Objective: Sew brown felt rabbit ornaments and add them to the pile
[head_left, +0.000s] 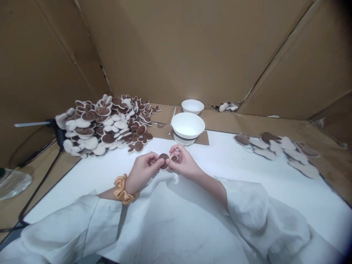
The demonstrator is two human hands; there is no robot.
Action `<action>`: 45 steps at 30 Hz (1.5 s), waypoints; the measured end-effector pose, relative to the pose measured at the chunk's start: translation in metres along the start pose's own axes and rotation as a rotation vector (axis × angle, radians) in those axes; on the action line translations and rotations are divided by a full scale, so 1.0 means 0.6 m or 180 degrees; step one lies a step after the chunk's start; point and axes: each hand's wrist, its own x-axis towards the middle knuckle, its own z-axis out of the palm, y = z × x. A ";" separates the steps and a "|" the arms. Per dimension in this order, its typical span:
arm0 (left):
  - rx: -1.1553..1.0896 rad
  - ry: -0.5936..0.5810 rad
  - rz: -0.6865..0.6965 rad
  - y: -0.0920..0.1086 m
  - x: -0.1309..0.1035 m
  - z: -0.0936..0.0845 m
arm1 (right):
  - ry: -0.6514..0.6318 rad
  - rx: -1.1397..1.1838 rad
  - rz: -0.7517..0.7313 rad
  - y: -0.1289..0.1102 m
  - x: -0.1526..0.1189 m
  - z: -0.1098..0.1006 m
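Note:
A small brown, white-rimmed fabric piece with rounded lobes [164,156] is held between my two hands, over the near part of the white tabletop. My left hand [145,168], with an orange scrunchie [122,189] at the wrist, pinches its left side between thumb and fingers. From the right, my right hand [183,161] grips the same piece, thumb on its face and index finger raised. Any needle or thread at the fingers is too small to make out. White cloth [170,212] lies just below the hands.
A large heap of similar brown-and-white pieces [121,125] rises at the back left. Stacked white bowls [188,126] stand behind my hands, another bowl [192,106] beyond. More pieces [271,145] lie at the right. Cardboard walls [176,55] enclose the table; a black stand [59,134] is left.

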 end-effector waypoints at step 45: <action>-0.1290 -0.0064 -0.0269 -0.007 0.002 0.016 | -0.0124 -0.0879 -0.1000 -0.005 -0.022 0.006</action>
